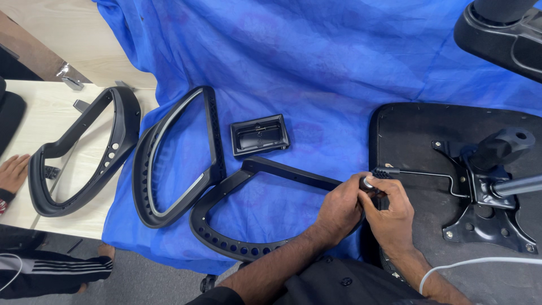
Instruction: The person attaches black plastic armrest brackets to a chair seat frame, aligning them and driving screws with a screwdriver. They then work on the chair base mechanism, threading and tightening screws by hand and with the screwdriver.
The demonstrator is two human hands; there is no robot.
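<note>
Gripping a small silver-tipped knob, the left hand and right hand met at the edge of an upturned black chair seat, fingers curled tight around the knob. 3 black armrest frames lay on a blue cloth over the tabletop, well apart from another person's hand.

Open blue cloth across the top centre, free path there. Small black tray sits mid-cloth w/ gaps all round. Left side crowded: two loose black armrest frames side by side, narrow gap btwn them. Third armrest frame blocks the near edge up to left hand and right hand. Right side taken by upturned seat base, its metal mechanism plate and lever rod. Another person's hand at far left edge.
</note>
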